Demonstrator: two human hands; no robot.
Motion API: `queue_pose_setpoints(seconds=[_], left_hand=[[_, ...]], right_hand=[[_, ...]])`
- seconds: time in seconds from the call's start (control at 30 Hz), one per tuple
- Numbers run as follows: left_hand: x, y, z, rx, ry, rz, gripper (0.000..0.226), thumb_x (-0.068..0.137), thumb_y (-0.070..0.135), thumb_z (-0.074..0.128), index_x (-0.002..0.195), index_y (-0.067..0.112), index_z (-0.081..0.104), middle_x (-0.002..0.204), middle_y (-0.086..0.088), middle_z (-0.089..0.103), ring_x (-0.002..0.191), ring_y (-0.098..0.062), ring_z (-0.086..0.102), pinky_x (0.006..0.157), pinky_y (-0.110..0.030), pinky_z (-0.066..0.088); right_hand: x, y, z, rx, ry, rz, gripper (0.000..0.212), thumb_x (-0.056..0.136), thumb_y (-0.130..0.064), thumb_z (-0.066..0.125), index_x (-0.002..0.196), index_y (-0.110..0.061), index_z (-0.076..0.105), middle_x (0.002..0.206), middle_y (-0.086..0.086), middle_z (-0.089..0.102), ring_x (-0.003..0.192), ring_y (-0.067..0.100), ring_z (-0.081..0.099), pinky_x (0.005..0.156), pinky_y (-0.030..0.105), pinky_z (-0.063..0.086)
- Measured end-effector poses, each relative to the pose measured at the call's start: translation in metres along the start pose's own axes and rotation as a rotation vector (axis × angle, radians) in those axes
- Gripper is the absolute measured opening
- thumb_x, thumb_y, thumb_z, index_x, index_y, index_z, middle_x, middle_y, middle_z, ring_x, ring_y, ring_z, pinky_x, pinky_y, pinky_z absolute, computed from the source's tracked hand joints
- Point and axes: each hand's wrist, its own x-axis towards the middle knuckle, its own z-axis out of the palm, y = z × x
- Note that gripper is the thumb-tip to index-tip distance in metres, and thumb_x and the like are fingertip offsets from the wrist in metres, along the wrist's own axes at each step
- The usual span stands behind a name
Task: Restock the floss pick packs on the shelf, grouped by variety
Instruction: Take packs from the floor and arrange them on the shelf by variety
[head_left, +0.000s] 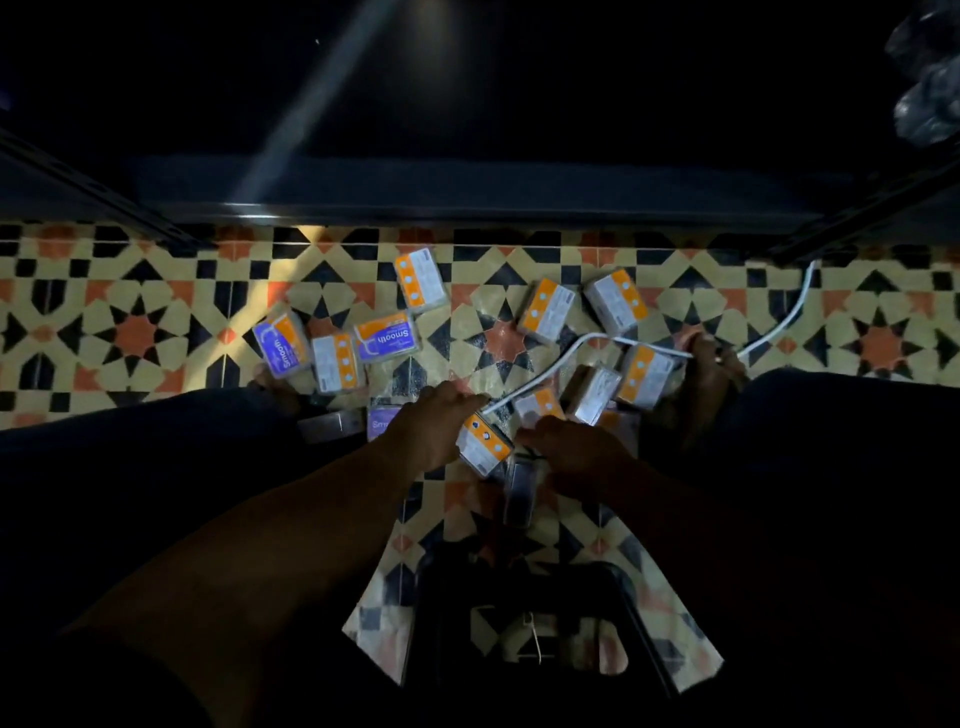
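Floss pick packs loose on the tiled floor, below the dark shelf.
One orange-and-white pack lies between my hands. My left hand touches its edge, fingers stretched forward and relaxed. My right hand sits just beside it, knuckles up; I cannot tell its grip in the dimness. The other packs lie scattered ahead, and a white cable crosses several.

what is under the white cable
Mostly floor tiles, plus the top edge of one orange pack. The cable's near end disappears at the left hand, so what lies beneath there is hidden.
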Motion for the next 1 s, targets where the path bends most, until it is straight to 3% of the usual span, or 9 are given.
queue_pose_setpoints(seconds=[0.07,0.17,0.37,0.47,0.57,0.7,0.8,0.87,1.0], left_hand=[[0.002,0.001,0.005,0.052,0.021,0.015,0.091,0.084,0.011,0.067,0.156,0.037,0.017,0.148,-0.012,0.031,0.125,-0.039,0.038,0.088,-0.045,0.049],[0.005,0.006,0.007,0.114,0.044,0.025,0.089,0.083,0.007,0.062,0.156,0.034,0.019,0.148,-0.012,0.030,0.126,-0.037,0.037,0.083,-0.039,0.046],[0.010,0.003,0.023,0.073,0.073,0.010,0.077,0.084,0.009,0.059,0.152,0.028,0.027,0.144,-0.012,0.034,0.130,-0.035,0.036,0.094,-0.049,0.048],[0.009,0.002,0.019,-0.045,0.053,-0.025,0.078,0.080,0.016,0.069,0.148,0.017,0.030,0.141,-0.010,0.038,0.128,-0.032,0.040,0.093,-0.044,0.047],[0.008,0.001,0.009,-0.298,0.028,-0.086,0.078,0.076,0.022,0.079,0.140,0.014,0.035,0.134,-0.008,0.050,0.120,-0.029,0.052,0.083,-0.035,0.047],[0.006,-0.001,-0.004,-0.538,0.044,-0.100,0.089,0.066,0.021,0.089,0.136,0.010,0.035,0.124,-0.005,0.052,0.111,-0.025,0.058,0.076,-0.034,0.049],[0.003,-0.008,-0.010,-0.616,0.139,-0.070,0.071,0.056,0.028,0.087,0.111,0.025,0.043,0.114,-0.009,0.058,0.100,-0.028,0.064,0.078,-0.051,0.055],[-0.006,-0.008,-0.027,-0.596,0.191,-0.052,0.060,0.062,0.020,0.086,0.105,0.028,0.045,0.105,-0.007,0.063,0.094,-0.024,0.066,0.079,-0.051,0.055],[-0.033,0.001,-0.072,-0.662,0.264,-0.032,0.055,0.073,0.005,0.080,0.113,0.024,0.047,0.102,-0.003,0.069,0.094,-0.022,0.068,0.081,-0.047,0.057]], right_hand=[[0.005,-0.002,0.010,0.065,0.047,-0.067,0.053,0.093,-0.023,0.045,0.146,-0.021,0.041,0.147,0.017,0.038,0.133,0.037,0.042,0.106,0.045,0.039],[0.009,-0.004,0.023,0.010,0.106,-0.122,0.039,0.097,-0.028,0.043,0.135,-0.035,0.050,0.134,0.005,0.045,0.125,0.030,0.046,0.095,0.037,0.043],[0.007,-0.007,0.032,-0.089,0.126,-0.144,0.036,0.093,-0.023,0.051,0.128,-0.031,0.054,0.126,0.002,0.048,0.114,0.025,0.052,0.083,0.038,0.052],[0.010,0.001,0.029,-0.103,0.105,-0.125,0.030,0.090,-0.030,0.054,0.119,-0.026,0.057,0.121,0.000,0.053,0.111,0.022,0.055,0.084,0.039,0.052],[0.012,0.011,0.023,-0.172,0.053,-0.170,0.029,0.088,-0.035,0.058,0.116,-0.025,0.059,0.124,0.009,0.058,0.113,0.028,0.058,0.092,0.040,0.051],[0.007,0.012,0.003,0.063,0.124,-0.027,0.048,0.085,-0.050,0.059,0.125,-0.024,0.052,0.129,0.004,0.056,0.117,0.025,0.055,0.091,0.035,0.047],[-0.008,0.008,-0.017,0.222,0.235,0.050,0.048,0.084,-0.040,0.064,0.128,-0.024,0.053,0.125,0.003,0.061,0.113,0.025,0.059,0.089,0.033,0.048],[-0.019,0.008,-0.029,0.297,0.308,0.060,0.043,0.084,-0.036,0.067,0.123,-0.022,0.057,0.119,0.004,0.065,0.109,0.026,0.062,0.086,0.033,0.048],[-0.046,0.009,-0.066,0.362,0.456,0.091,0.043,0.086,-0.036,0.068,0.122,-0.015,0.059,0.114,0.005,0.066,0.104,0.024,0.062,0.081,0.031,0.045]])
